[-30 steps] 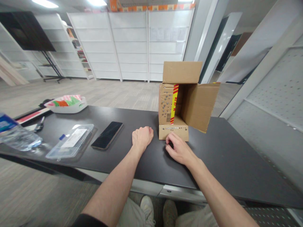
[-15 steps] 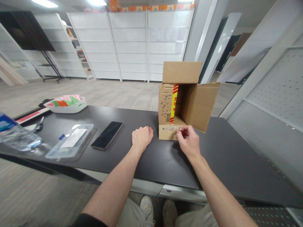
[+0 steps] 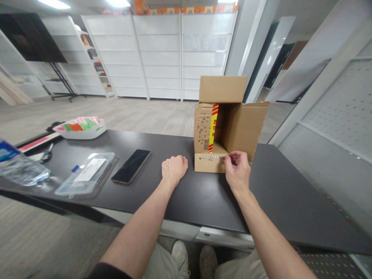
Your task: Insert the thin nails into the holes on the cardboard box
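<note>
An open cardboard box [image 3: 202, 143] stands on the dark table, its mouth facing me and its flaps spread. Small round metal-looking heads dot its left flap. More shiny dots run in a row along the lower flap [image 3: 209, 166]. At the right end of that row, my right hand [image 3: 238, 172] is closed in a pinch between thumb and fingers. Whatever lies in the pinch is too small to name. My left hand [image 3: 174, 170] rests on the table left of the box, curled into a fist. Its inside is hidden from me.
Left of my left hand lie a black phone [image 3: 131, 166] and a clear plastic case [image 3: 87, 174]. A water bottle [image 3: 21, 166] lies at the far left, near a white basket [image 3: 84, 133] with colourful contents. A perforated panel [image 3: 340, 116] stands on the right.
My right hand has slid a little to the right along the lower flap, still pinched. The left fist and the box stay in place.
</note>
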The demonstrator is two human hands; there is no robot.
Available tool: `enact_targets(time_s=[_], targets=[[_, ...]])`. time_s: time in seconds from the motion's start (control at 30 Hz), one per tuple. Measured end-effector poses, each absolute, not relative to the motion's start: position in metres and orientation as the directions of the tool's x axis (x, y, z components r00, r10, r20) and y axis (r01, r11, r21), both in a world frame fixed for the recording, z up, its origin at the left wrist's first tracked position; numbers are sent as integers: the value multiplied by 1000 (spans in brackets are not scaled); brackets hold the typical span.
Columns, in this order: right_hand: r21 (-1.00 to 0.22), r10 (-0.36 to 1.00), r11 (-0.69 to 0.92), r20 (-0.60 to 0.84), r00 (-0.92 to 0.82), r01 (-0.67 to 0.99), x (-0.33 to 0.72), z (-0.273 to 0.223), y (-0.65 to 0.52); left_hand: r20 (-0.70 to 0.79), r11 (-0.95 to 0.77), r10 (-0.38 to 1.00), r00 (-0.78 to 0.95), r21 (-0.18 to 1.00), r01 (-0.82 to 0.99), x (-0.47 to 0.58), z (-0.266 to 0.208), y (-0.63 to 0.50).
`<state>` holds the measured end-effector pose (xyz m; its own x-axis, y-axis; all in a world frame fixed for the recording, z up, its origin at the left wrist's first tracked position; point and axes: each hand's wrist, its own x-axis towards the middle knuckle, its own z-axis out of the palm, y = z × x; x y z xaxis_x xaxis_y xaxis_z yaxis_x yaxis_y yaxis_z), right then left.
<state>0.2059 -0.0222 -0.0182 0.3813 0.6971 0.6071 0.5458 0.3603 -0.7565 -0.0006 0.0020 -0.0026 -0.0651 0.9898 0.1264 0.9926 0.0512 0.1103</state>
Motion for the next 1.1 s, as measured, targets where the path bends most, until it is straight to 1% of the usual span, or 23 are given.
enact_targets(time_s=[0.23,0.43,0.67,0.8,0.97,1.1], targets=[[-748,686,352,615,389,563,206,-17,-22,85,66,994,-75,113,991,0,0,1],[-723,699,348,625,349,597,206,-19,-22,65,78,994,-86,122,989,1,2,0],[-639,685,367,677,268,676,205,-14,-25,54,74,995,-81,122,990,1,4,-1],[-608,703,372,678,215,702,205,-14,-25,70,71,994,-80,121,990,1,2,0],[-610,740,354,646,187,709,206,-18,-23,83,65,994,-75,116,991,1,1,1],[-635,736,323,635,235,702,207,-19,-23,70,73,994,-81,117,990,1,3,0]])
